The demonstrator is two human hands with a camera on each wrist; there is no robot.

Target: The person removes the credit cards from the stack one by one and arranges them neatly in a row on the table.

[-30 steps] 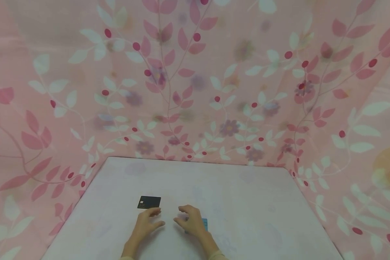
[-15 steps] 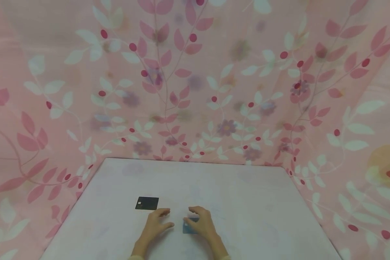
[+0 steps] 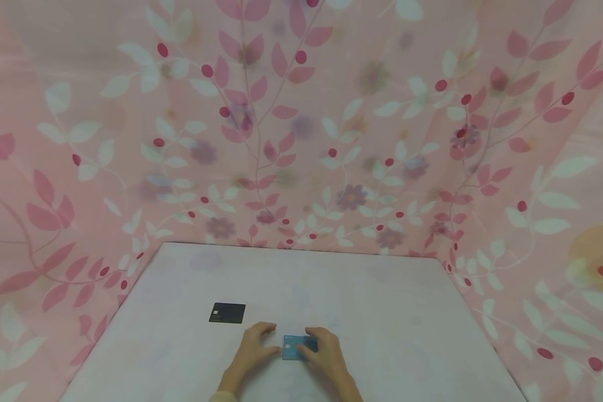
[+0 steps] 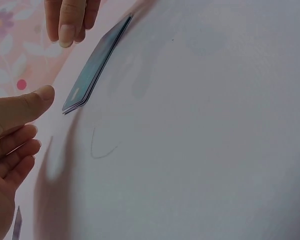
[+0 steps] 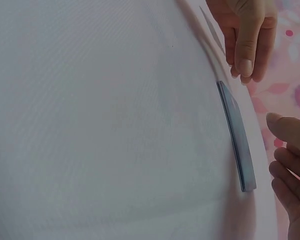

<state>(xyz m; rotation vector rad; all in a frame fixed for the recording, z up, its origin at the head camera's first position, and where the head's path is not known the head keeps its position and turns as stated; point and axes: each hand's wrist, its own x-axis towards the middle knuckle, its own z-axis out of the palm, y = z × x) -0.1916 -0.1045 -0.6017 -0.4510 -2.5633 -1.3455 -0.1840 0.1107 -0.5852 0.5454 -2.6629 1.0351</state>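
A small stack of blue cards (image 3: 290, 348), with a chip on the top one, lies on the white table between my two hands. Its layered edges show in the left wrist view, where the stack (image 4: 99, 65) slants away. My left hand (image 3: 253, 347) hovers at the stack's left end, thumb and fingers apart and loosely bent, holding nothing. On the other side my right hand (image 3: 328, 353) reaches over the right end, its thumb and fingers overlapping the cards in the head view. The right wrist view shows a gap between the right thumb and the stack (image 5: 237, 137).
A black card (image 3: 228, 313) with a chip lies farther back and left on the white table (image 3: 382, 312). Pink floral cloth (image 3: 301, 139) rises along the table's back and both sides.
Both hands have shifted to the right over the table, so more of the blue cards shows and my left hand is now beside them. The black card stays in place.
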